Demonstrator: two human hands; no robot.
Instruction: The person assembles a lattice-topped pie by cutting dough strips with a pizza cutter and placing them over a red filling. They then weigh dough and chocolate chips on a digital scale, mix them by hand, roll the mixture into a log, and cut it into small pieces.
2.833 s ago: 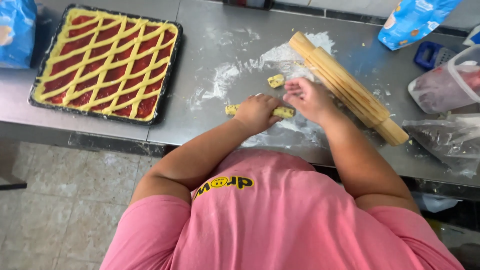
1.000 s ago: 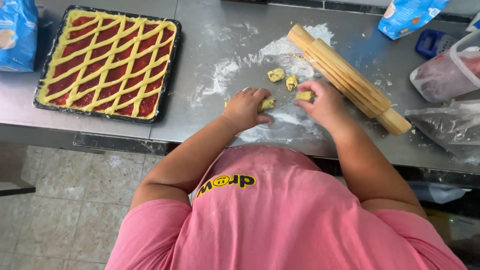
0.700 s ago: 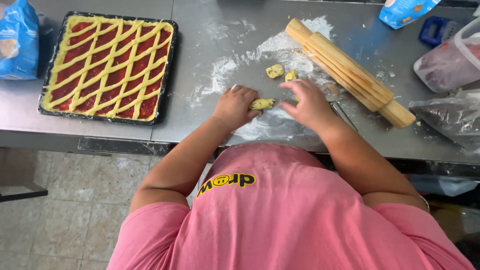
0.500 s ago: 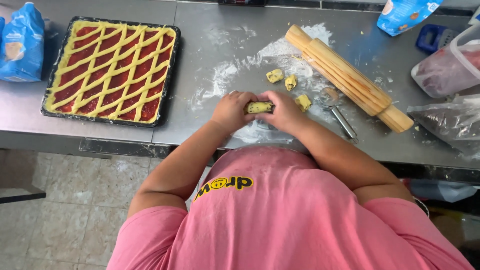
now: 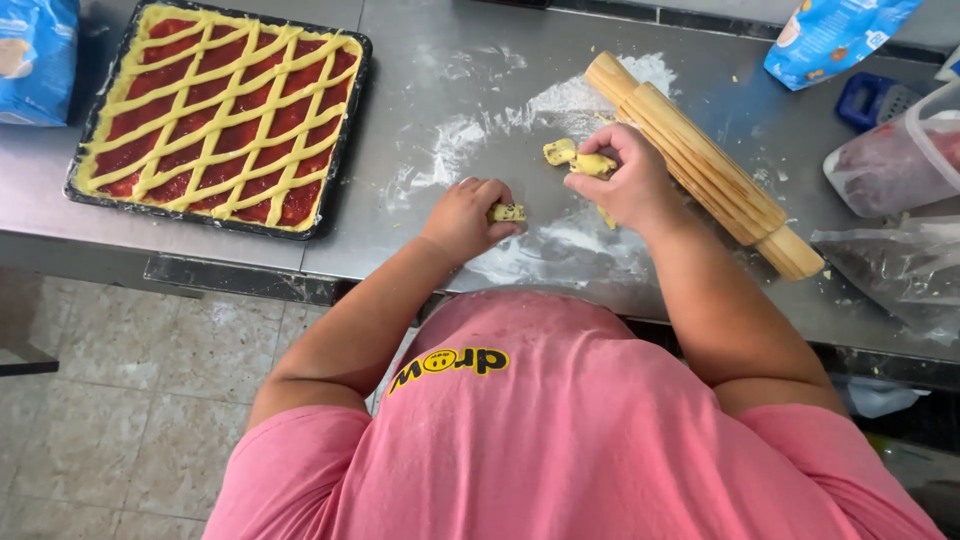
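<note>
Your left hand (image 5: 468,215) is curling nearly closed, fingers folded over a small yellow dough piece (image 5: 506,212) that is poking out on the thumb side; the hand is resting low on the floured patch (image 5: 560,245) of the steel bench (image 5: 480,80). Your right hand (image 5: 625,180) is sitting a little farther from you and to the right, fingers bent in a narrow pinch around a second dough scrap (image 5: 592,163), which is sticking out from the fingertips toward the left. Just beside that scrap, another small lump of dough (image 5: 556,151) is lying on the bench, close to your fingertips; whether it is touching the pinched piece is hard to tell. The two hands are staying apart, each gripping its own bit of dough.

The back of your right hand is sitting right against a long ridged wooden rolling pin (image 5: 700,165), which is lying diagonally on the bench from upper left to lower right. Flour is spreading in smears across the steel toward the far edge.

Well off to your left, a dark rectangular baking tray (image 5: 350,130) is holding a red jam tart with a yellow lattice (image 5: 220,110). Blue bags are lying at the far left corner (image 5: 35,55) and the far right edge (image 5: 835,35). On the right, a clear plastic tub (image 5: 890,160) with reddish contents is standing above a crumpled clear plastic sheet (image 5: 890,265).
</note>
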